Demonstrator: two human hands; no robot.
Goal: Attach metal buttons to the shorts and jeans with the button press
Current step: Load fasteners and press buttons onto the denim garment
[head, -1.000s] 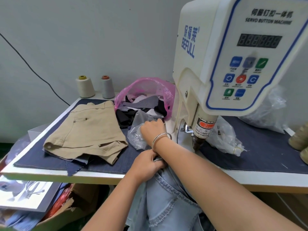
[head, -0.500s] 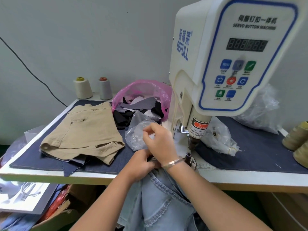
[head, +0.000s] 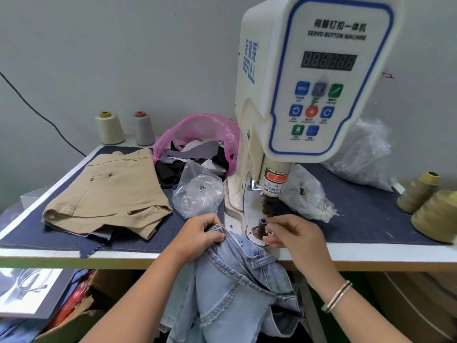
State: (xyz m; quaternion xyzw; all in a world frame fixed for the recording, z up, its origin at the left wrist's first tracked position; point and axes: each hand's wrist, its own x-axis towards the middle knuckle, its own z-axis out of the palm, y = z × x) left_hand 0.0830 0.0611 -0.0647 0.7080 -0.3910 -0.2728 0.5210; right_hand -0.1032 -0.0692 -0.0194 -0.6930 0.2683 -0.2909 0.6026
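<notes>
Two bags (head: 197,194) (head: 197,134) hold small metal pieces and fabric scraps.

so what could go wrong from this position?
1. The right hand has its fingertips right at the lower die post, under the punch; if the button press cycles now, they could be pinched.
2. The left hand grips the light jeans bunched at the table edge, not yet over the post; a folded waistband could take the button crooked or through extra layers.
</notes>
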